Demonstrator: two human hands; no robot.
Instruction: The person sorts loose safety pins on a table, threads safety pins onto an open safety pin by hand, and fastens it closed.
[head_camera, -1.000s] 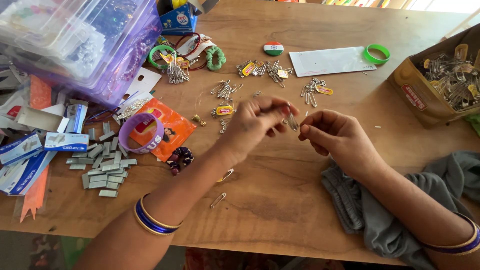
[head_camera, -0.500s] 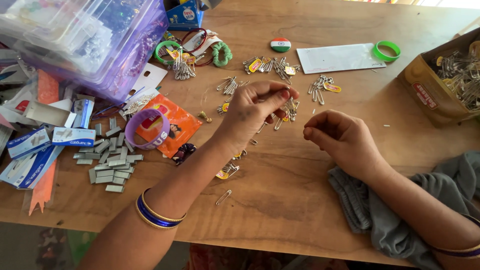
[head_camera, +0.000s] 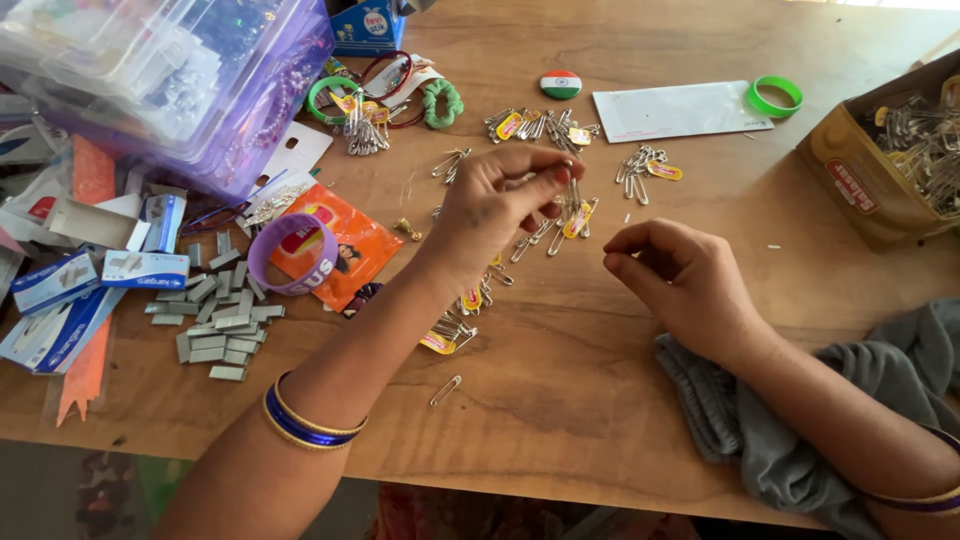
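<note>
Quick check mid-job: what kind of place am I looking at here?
Probably a home or small workshop sorting table, not a factory line. A wooden table carries bunches of safety pins, piles of staple strips and a cardboard box full of pins. The left hand holds a pin bunch.

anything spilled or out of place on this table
Yes: staple strips lie scattered loose beside their small boxes, and one safety pin lies alone near the table edge, apart from the bunches.

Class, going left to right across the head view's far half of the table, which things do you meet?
Clear plastic box → green scrunchie → round tricolour badge → white packet → green ring → cardboard box of safety pins.
</note>
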